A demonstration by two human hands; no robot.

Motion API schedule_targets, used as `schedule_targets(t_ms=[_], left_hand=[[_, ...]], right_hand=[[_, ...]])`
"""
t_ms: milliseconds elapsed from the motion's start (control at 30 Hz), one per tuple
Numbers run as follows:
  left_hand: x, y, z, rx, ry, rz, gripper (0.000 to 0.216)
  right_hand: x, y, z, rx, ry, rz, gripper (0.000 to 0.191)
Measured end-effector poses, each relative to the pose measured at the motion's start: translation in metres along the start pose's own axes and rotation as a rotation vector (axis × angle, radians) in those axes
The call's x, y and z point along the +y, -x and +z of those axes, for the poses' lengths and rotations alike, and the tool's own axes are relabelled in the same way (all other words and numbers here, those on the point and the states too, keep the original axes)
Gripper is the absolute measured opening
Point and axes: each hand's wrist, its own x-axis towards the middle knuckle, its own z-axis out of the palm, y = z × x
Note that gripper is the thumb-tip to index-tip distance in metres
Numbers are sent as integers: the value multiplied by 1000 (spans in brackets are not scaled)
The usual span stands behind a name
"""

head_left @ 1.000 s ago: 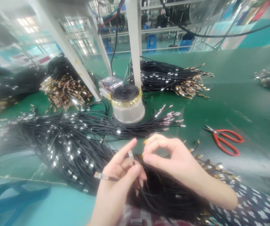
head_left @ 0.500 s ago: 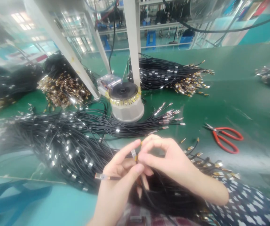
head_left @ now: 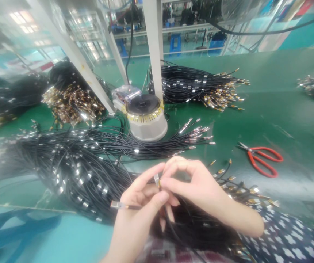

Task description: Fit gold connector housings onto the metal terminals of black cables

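"Where is the piece being worked on?"

"The small silver rectangular metal connector (head_left: 156, 178) stands tilted between the two hands, its metal tip up, with a narrow yellow strip (head_left: 159, 182) at its base"

"And the hands?"

"The left hand (head_left: 143, 204) grips the connector low down, between thumb and fingers. The right hand (head_left: 194, 180) has thumb and forefinger pinched on the yellow strip, partly hiding it. A second silver connector with a greyish collar (head_left: 118, 205) pokes out past the left hand's outer edge"

"Which step would you call this?"

"Pressing the strip against the connector's base, I judge; whether it goes all the way round, I can't tell"

"So the next move calls for what?"

"A steady left grip, I'd say, and light right fingertips to smooth the strip without twisting the connector"

"What lies farther out?"

"A heap of thin black cables with silver ends (head_left: 72, 175) to the left; beyond the hands, a white faceted drum with a black round top and yellow-stripped rim (head_left: 147, 126) on the green table (head_left: 272, 109); a red-handled metal tool with pointed tips (head_left: 265, 160) off to the right"
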Motion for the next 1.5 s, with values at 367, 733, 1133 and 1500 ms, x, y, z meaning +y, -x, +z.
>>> schedule_targets(t_ms=[367,733,1133,1500], left_hand=[[-3,-2,-2,42,12,14,40],[-2,-3,-5,-59,112,-45,23],[-6,-13,-16,-19,113,-113,25],[-10,-11,-19,-47,155,-77,22]], right_hand=[[0,2,7,22,-90,42,16],[0,0,7,15,-80,5,16],[7,0,2,1,-58,-20,27],[3,-4,5,18,-68,-17,10]])
